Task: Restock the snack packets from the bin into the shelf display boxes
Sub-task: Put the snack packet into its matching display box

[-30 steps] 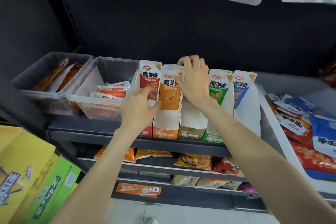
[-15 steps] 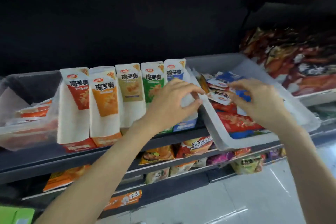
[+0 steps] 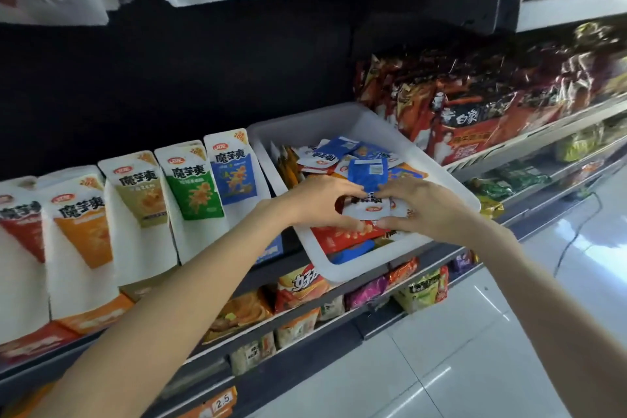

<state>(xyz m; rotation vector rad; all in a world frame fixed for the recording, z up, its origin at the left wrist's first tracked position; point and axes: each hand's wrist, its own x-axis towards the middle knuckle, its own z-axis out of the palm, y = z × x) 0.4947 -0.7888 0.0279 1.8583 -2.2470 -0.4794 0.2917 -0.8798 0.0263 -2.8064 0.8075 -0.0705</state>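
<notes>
We reach into the white bin (on the shelf, right of the display boxes), left hand and right hand together pinching a white snack packet.

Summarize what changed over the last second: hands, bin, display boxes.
Both hands left the display boxes and moved right into the white bin. The left hand and right hand now meet over a white packet, fingers curled at its edges; a second ago they held the box tops. The boxes stay upright in their row, and the bin stays on the shelf.
</notes>
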